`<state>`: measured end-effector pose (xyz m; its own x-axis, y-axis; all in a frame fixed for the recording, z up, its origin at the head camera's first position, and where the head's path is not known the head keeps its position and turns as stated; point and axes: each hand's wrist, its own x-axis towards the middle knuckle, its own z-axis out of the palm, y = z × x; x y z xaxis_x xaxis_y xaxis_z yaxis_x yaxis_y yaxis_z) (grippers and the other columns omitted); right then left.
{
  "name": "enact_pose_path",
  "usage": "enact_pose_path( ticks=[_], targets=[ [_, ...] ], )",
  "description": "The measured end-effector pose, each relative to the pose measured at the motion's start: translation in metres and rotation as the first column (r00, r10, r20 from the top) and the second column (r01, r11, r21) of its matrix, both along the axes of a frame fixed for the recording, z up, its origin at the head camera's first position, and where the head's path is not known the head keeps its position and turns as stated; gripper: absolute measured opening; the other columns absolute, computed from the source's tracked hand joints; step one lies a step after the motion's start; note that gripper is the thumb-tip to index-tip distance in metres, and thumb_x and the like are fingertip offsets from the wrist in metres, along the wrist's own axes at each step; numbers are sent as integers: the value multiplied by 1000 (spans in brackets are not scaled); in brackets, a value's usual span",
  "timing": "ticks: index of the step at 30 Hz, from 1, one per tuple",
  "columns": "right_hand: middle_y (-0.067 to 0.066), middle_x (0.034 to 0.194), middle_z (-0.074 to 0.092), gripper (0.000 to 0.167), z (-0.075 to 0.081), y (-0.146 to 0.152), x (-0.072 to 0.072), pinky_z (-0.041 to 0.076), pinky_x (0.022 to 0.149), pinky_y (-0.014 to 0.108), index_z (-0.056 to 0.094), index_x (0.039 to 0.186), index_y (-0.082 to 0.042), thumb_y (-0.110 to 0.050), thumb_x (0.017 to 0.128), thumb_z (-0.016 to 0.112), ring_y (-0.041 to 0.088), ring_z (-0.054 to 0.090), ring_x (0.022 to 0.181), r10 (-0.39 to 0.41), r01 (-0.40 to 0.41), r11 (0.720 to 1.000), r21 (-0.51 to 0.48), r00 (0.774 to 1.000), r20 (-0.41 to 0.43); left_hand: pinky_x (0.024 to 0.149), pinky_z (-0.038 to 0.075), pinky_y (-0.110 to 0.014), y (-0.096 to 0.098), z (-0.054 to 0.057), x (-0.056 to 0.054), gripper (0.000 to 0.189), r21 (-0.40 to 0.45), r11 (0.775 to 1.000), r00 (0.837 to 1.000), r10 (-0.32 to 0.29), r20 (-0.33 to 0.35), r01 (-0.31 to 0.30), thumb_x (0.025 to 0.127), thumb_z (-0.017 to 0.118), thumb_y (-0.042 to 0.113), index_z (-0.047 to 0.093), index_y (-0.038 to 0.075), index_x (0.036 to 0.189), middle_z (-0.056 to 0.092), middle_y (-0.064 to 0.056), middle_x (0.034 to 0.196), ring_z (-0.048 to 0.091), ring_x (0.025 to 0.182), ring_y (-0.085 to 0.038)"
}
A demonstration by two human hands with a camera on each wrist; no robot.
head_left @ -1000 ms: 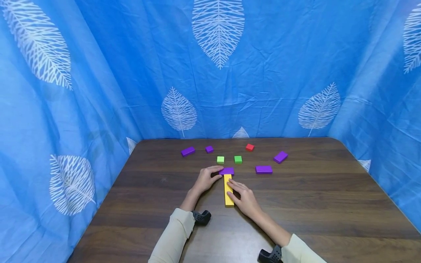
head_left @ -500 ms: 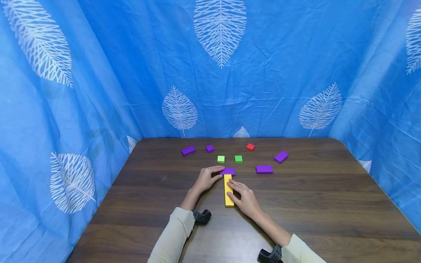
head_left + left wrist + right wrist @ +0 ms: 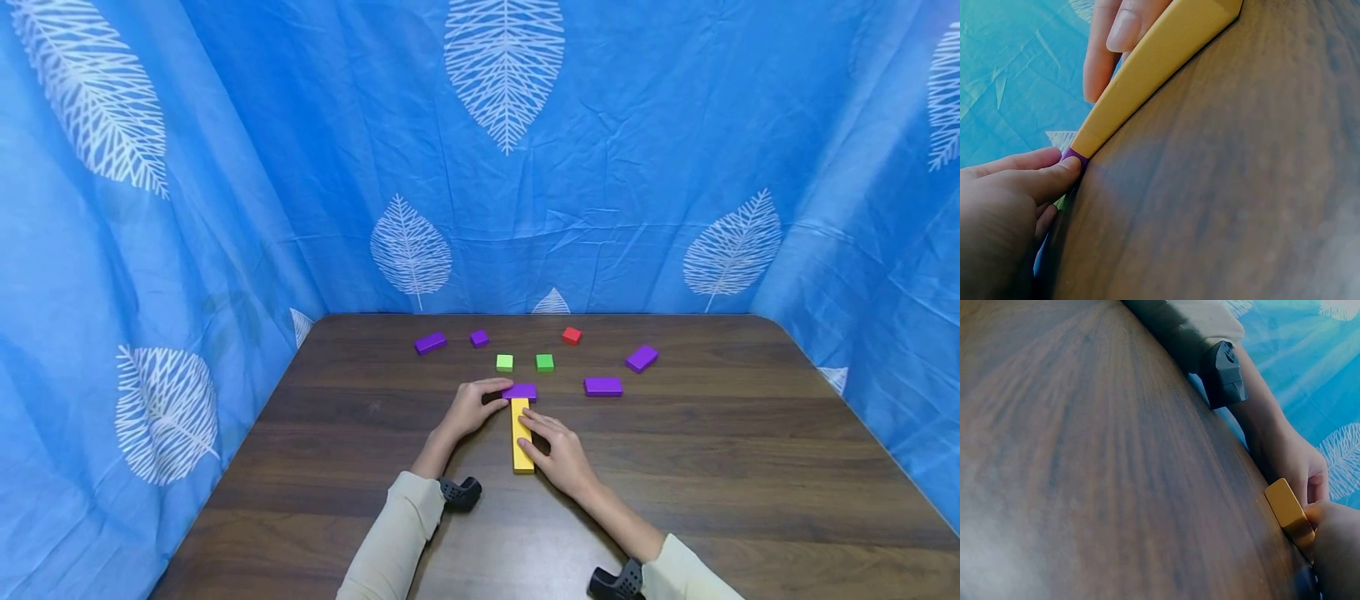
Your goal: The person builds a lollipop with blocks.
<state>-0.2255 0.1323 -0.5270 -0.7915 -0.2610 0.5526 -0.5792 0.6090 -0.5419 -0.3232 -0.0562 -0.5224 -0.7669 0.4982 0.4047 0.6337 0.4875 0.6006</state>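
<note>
In the head view, a long yellow block [image 3: 522, 454] lies lengthwise on the table, its far end against a purple block [image 3: 521, 391] set crosswise, like a T. My left hand [image 3: 467, 410] pinches the left end of the purple block between thumb and fingers. In the left wrist view, the left thumb [image 3: 1063, 174] presses the near side of this purple block. My right hand [image 3: 558, 452] comes from the right, its fingertips and thumb tip resting on the yellow block. The right wrist view shows the yellow block's near end [image 3: 1285, 503] beside the right hand [image 3: 1340, 550].
Beyond the hands lie a light green block [image 3: 505, 363], a green block [image 3: 544, 363], a red block [image 3: 572, 336] and a small purple block [image 3: 479, 338]. Longer purple blocks lie at the far left [image 3: 431, 342] and right [image 3: 603, 387]. A blue leaf-print curtain [image 3: 585, 167] surrounds the table.
The purple block in my left hand has shifted very slightly right against the yellow block's end. Both hands otherwise keep their places.
</note>
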Motion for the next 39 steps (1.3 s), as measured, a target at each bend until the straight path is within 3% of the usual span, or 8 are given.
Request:
enact_pose_path(
  ticks=[9, 12, 15, 20, 24, 28, 35, 39],
  targets=[
    [12, 121, 59, 35, -2, 0, -1, 45, 91, 43, 64, 115, -1, -16, 83, 69, 29, 56, 109, 3, -4, 1000, -5, 1000, -19, 100, 39, -36, -8, 11, -7, 34, 9, 999, 995, -40, 94, 39, 87, 64, 15, 63, 7, 120, 58, -7, 124, 51, 117, -20],
    [13, 121, 60, 36, -1, 0, -1, 45, 91, 44, 64, 115, -1, -16, 83, 69, 29, 57, 109, 6, -7, 1000, -13, 1000, -24, 98, 40, -35, -11, 20, -13, 31, 30, 1000, 992, -1, 123, -2, 89, 63, 15, 63, 6, 118, 60, -8, 121, 53, 115, -20],
    [13, 121, 59, 36, -1, 0, -1, 45, 91, 44, 64, 115, -1, -16, 83, 69, 29, 56, 109, 5, -5, 1000, -13, 1000, -21, 97, 41, -35, -11, 27, -23, 29, 38, 997, 993, 60, 106, -64, 90, 60, 15, 64, 5, 117, 61, -8, 119, 54, 114, -21],
    [13, 121, 59, 35, -2, 0, -1, 45, 91, 44, 64, 115, -2, -16, 83, 69, 29, 56, 109, -3, 3, 1000, -8, 1000, -21, 98, 41, -35, -6, 31, -42, 30, 12, 991, 986, 130, 106, -132, 92, 58, 15, 62, 6, 120, 60, -7, 121, 52, 116, -22],
    [13, 121, 60, 36, -2, -1, -1, 45, 91, 43, 64, 114, -2, -17, 83, 70, 29, 57, 109, -2, 2, 1000, 1, 1000, -23, 99, 39, -37, -3, 28, -51, 33, -46, 992, 982, 122, 146, -116, 91, 59, 15, 60, 6, 123, 59, -8, 123, 50, 119, -23],
    [13, 121, 60, 36, -3, -3, 0, 46, 90, 44, 64, 115, -1, -17, 83, 70, 29, 57, 109, 5, -5, 1000, -1, 1000, -24, 99, 39, -39, -1, 25, -54, 35, -112, 990, 982, 102, 162, -84, 89, 62, 15, 60, 5, 123, 59, -9, 122, 50, 119, -24],
    [12, 121, 59, 36, -2, -1, -1, 46, 90, 44, 64, 115, -2, -17, 83, 70, 28, 56, 109, 0, 0, 1000, -2, 1000, -12, 95, 43, -35, 8, 27, -53, 30, -156, 985, 991, 89, 98, -73, 87, 65, 14, 65, 7, 116, 64, -6, 114, 55, 112, -21],
    [12, 122, 59, 35, -1, 0, -1, 45, 91, 44, 64, 115, -2, -16, 83, 69, 28, 56, 110, -3, 3, 1000, -2, 1000, 0, 94, 45, -35, 15, 28, -51, 29, -155, 987, 993, 45, 105, -29, 86, 67, 16, 67, 8, 114, 65, -6, 111, 57, 109, -21]
  ],
)
